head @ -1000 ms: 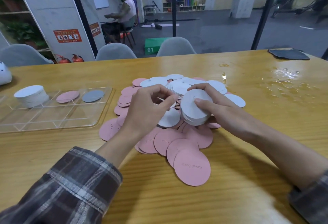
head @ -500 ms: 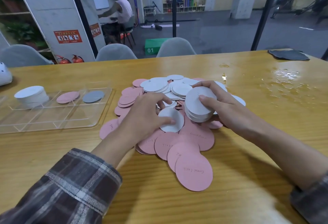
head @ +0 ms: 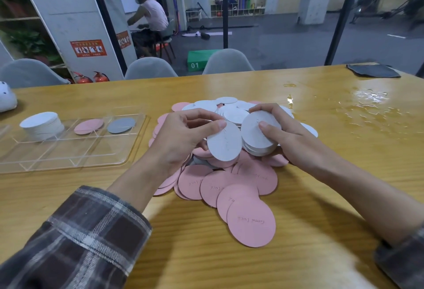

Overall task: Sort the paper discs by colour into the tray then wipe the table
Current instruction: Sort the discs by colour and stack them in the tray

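A heap of pink discs [head: 251, 222] and white discs [head: 226, 100] lies in the middle of the wooden table [head: 321, 197]. My left hand [head: 183, 137] pinches a single white disc [head: 224, 143], lifted and tilted above the heap. My right hand [head: 289, 135] grips a stack of white discs [head: 258, 134] beside it, thumb on top. The clear divided tray [head: 68, 155] sits at the left and holds a pile of white discs [head: 42, 124], a pink disc [head: 89, 126] and a grey disc [head: 121, 125] in separate compartments.
A dark cloth [head: 372, 71] lies at the far right corner. Spilled water [head: 376, 107] glistens on the right side of the table. A white object [head: 6, 99] sits at the far left edge. Grey chairs [head: 150, 68] stand behind the table.
My left hand has picked a white disc off the heap and raised it toward the stack. My right hand has kept hold of its stack, shifting slightly.
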A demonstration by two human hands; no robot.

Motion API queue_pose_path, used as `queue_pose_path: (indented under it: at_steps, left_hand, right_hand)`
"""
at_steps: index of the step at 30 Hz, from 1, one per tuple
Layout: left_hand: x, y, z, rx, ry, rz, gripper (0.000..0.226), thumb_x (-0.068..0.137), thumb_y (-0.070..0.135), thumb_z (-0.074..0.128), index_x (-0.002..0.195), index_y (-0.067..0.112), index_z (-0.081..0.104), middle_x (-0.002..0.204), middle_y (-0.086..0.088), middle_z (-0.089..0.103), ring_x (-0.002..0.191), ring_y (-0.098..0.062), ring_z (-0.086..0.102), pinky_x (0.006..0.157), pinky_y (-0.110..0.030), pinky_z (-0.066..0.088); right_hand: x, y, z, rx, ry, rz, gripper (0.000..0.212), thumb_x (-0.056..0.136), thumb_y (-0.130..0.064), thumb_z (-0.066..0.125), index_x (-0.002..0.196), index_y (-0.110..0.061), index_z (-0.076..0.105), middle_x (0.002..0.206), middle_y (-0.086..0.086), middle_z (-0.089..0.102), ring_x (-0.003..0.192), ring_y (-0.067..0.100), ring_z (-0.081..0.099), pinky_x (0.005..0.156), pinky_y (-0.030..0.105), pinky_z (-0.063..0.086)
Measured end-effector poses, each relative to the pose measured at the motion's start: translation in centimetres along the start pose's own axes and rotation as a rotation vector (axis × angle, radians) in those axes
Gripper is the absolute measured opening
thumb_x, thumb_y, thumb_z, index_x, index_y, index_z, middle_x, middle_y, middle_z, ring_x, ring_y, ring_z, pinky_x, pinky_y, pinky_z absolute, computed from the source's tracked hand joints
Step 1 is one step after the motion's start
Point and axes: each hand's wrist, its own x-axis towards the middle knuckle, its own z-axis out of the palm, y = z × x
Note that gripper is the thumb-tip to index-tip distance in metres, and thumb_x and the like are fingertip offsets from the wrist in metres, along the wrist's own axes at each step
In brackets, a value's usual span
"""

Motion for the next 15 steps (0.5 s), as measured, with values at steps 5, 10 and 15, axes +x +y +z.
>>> queue_pose_path:
  at_steps: [5, 10, 15]
  left_hand:
    - [0.2, -0.3, -0.2, -0.065, -0.006, -0.036, 0.004, 0.085, 0.016, 0.080, 0.088, 0.013, 0.080, 0.086, -0.009, 0.074, 0.053, -0.018, 0.050, 0.048, -0.019, 0.047]
    - [0.2, -0.4, 0.3, -0.102, 0.013, -0.017, 0.010, 0.084, 0.016, 0.080, 0.091, 0.009, 0.078, 0.088, -0.006, 0.074, 0.064, -0.010, 0.058, 0.049, -0.018, 0.047]
    - [-0.3, -1.3, 1.9, 0.046, 0.086, -0.003, 0.022, 0.081, 0.023, 0.088, 0.096, 0.011, 0.078, 0.083, -0.006, 0.073, 0.064, -0.022, 0.063, 0.058, -0.027, 0.056]
  right_hand:
    - [-0.1, -0.1, 0.0, 0.001, 0.011, 0.014, 0.024, 0.109, -0.025, 0.046, 0.127, -0.038, 0.056, 0.133, 0.001, 0.056, 0.068, 0.010, 0.064, 0.055, 0.023, 0.050]
    - [-0.3, -0.5, 0.3, 0.015, -0.006, 0.030, 0.023, 0.109, -0.026, 0.046, 0.126, -0.038, 0.057, 0.134, -0.002, 0.055, 0.063, 0.012, 0.068, 0.054, 0.030, 0.057]
    - [-0.4, -0.5, 0.9, -0.006, -0.056, 0.044, 0.024, 0.110, -0.040, 0.038, 0.124, -0.044, 0.056, 0.122, -0.003, 0.062, 0.112, 0.034, 0.065, 0.097, 0.054, 0.054]
